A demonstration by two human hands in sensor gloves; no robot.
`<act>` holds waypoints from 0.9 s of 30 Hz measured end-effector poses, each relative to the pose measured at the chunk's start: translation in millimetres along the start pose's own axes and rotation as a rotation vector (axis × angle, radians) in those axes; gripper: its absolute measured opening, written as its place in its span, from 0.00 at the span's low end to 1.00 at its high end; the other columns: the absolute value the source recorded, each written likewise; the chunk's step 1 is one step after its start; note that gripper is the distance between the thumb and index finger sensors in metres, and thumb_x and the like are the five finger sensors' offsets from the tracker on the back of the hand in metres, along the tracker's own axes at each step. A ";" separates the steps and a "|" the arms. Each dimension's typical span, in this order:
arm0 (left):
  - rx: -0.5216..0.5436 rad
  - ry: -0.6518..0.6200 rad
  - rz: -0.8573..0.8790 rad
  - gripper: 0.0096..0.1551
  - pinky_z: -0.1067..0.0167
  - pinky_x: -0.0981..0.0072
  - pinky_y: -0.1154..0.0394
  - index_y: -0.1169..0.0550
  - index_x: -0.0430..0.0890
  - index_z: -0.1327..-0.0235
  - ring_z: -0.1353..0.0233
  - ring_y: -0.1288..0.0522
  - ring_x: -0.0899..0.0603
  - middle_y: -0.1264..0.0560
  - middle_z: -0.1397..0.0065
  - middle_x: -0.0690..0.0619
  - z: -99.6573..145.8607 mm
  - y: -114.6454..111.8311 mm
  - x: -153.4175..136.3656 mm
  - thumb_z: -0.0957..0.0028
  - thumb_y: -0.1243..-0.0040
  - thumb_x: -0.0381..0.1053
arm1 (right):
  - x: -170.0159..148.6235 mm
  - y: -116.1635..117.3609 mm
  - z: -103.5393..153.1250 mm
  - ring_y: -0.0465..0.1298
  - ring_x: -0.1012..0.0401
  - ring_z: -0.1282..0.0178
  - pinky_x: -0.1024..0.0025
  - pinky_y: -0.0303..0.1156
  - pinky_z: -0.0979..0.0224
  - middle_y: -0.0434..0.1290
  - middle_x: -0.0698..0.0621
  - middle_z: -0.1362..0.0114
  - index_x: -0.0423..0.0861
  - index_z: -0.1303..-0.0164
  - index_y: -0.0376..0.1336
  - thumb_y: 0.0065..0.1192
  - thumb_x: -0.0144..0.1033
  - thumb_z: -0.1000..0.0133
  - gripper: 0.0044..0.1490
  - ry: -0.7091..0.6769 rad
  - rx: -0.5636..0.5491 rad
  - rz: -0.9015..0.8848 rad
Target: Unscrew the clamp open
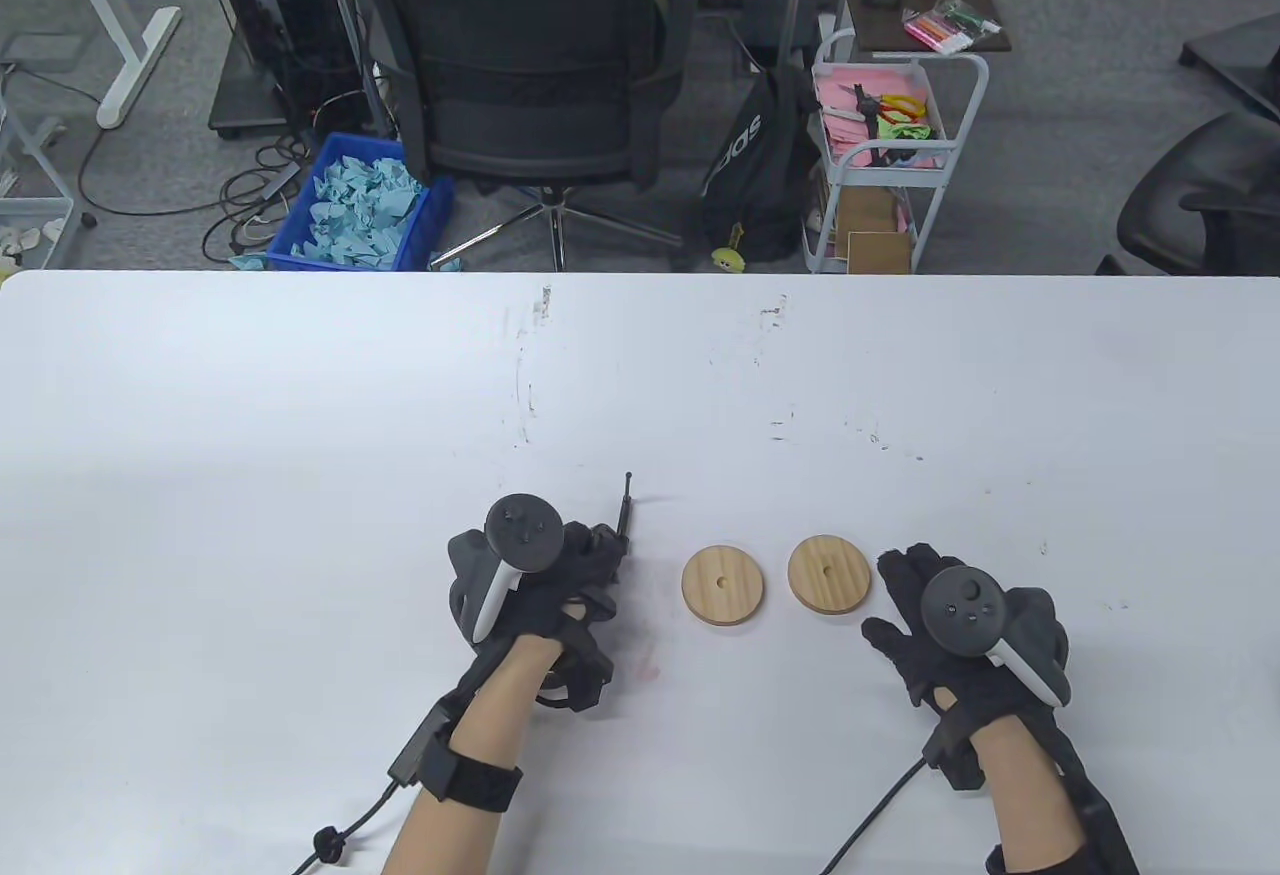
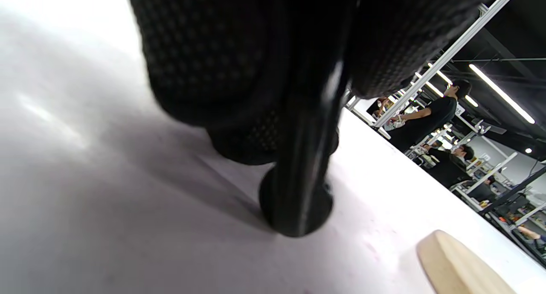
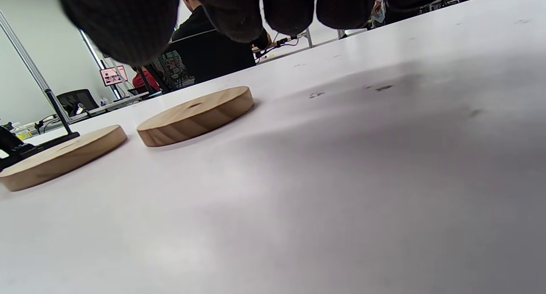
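Note:
My left hand (image 1: 560,575) grips a black metal clamp (image 1: 612,543) near the table's front, left of centre. The clamp's thin screw rod (image 1: 626,505) sticks out away from me, and its frame curves out under my wrist (image 1: 570,690). In the left wrist view the clamp's black bar ends in a round pad (image 2: 296,202) resting on the table, with my gloved fingers (image 2: 213,59) wrapped around it. My right hand (image 1: 925,615) lies flat and empty on the table, fingers spread, beside two wooden discs (image 1: 723,585) (image 1: 827,574).
The two round wooden discs, each with a centre hole, lie flat between my hands; they also show in the right wrist view (image 3: 196,114) (image 3: 59,155). The white table (image 1: 300,415) stretches wide behind them. An office chair (image 1: 540,85) stands beyond the far edge.

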State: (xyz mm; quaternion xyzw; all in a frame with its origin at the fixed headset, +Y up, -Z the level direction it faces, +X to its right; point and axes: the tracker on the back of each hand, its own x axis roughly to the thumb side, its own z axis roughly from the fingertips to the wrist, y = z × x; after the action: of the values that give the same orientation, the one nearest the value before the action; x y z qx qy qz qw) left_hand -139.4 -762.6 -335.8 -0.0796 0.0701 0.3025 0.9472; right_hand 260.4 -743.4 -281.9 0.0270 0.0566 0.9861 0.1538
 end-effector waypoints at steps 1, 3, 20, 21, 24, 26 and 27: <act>0.007 0.005 -0.021 0.26 0.71 0.78 0.12 0.12 0.45 0.51 0.61 0.10 0.51 0.19 0.39 0.40 0.2 0.9 0.1 0.49 0.31 0.63 | -0.4 0.2 -0.2 0.54 0.39 0.18 0.35 0.51 0.24 0.50 0.47 0.19 0.51 0.22 0.52 0.60 0.58 0.52 0.48 0.000 -0.001 0.000; 0.022 0.025 -0.130 0.28 0.71 0.77 0.14 0.13 0.46 0.51 0.59 0.11 0.49 0.19 0.38 0.42 0.5 4.1 0.4 0.50 0.33 0.66 | -0.6 0.4 -0.4 0.54 0.39 0.18 0.35 0.51 0.24 0.50 0.47 0.19 0.51 0.22 0.52 0.60 0.58 0.52 0.48 -0.001 -0.003 0.000; 0.100 0.041 -0.531 0.30 0.59 0.67 0.17 0.16 0.44 0.49 0.53 0.16 0.44 0.24 0.33 0.40 3.5 -7.1 10.8 0.50 0.34 0.66 | 1.0 1.3 0.1 0.54 0.39 0.18 0.35 0.51 0.24 0.50 0.47 0.19 0.51 0.22 0.52 0.60 0.58 0.52 0.48 -0.002 0.007 0.018; 0.102 0.037 -0.532 0.30 0.59 0.67 0.17 0.15 0.44 0.49 0.53 0.16 0.44 0.24 0.33 0.40 3.8 -7.2 11.0 0.50 0.34 0.66 | 1.0 1.2 0.1 0.54 0.39 0.18 0.35 0.51 0.24 0.50 0.47 0.19 0.51 0.22 0.52 0.60 0.58 0.52 0.48 -0.003 0.007 0.018; 0.129 0.013 -0.556 0.29 0.57 0.63 0.17 0.15 0.45 0.47 0.50 0.15 0.42 0.23 0.32 0.40 8.0 -3.8 15.3 0.50 0.33 0.65 | 0.5 0.7 -0.1 0.54 0.39 0.18 0.35 0.50 0.24 0.50 0.47 0.19 0.51 0.22 0.51 0.60 0.58 0.52 0.49 -0.003 0.007 0.012; 0.165 -0.077 -0.611 0.28 0.53 0.61 0.17 0.17 0.49 0.44 0.46 0.15 0.42 0.25 0.29 0.44 13.1 9.0 25.6 0.51 0.32 0.64 | -0.1 0.1 -0.2 0.53 0.39 0.18 0.35 0.50 0.24 0.50 0.47 0.19 0.51 0.22 0.51 0.60 0.58 0.52 0.49 -0.004 0.004 0.012; 0.192 -0.085 -0.611 0.29 0.51 0.60 0.17 0.18 0.50 0.43 0.45 0.15 0.42 0.25 0.28 0.45 17.5 16.1 29.1 0.52 0.32 0.64 | -0.5 -0.1 0.1 0.53 0.39 0.18 0.35 0.50 0.24 0.50 0.47 0.19 0.51 0.22 0.51 0.60 0.58 0.52 0.49 -0.005 0.003 0.016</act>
State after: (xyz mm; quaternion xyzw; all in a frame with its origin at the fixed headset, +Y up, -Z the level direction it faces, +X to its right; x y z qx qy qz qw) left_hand -123.8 -730.0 -325.7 0.0057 0.0316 -0.0006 0.9995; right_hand 260.9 -743.5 -281.9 0.0298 0.0573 0.9871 0.1462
